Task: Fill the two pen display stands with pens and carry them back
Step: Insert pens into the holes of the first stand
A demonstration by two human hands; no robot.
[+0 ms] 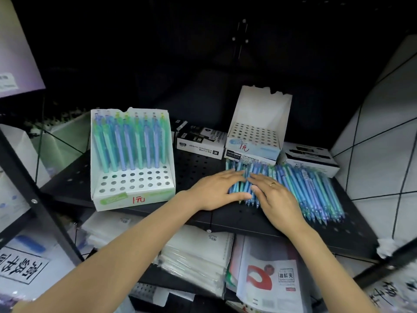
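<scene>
A white pen display stand (133,190) sits at the shelf's left, its back rows filled with blue and green pens (130,143) and its front holes bare. A second white stand (255,134), with no pens in it, rests on boxes at the back. A wide heap of loose blue and green pens (311,193) lies on the shelf's right half. My left hand (216,190) lies on the heap's left end, fingers straight on top and thumb under the pens' near end. My right hand (277,197), wearing a ring, rests flat on the pens beside it.
The black perforated shelf (198,163) holds marker boxes (200,141) behind the stands and another box (309,159) at the right. A white tiled wall (379,136) closes the right side. Stacked plastic folders and paper packs (203,256) fill the shelf below.
</scene>
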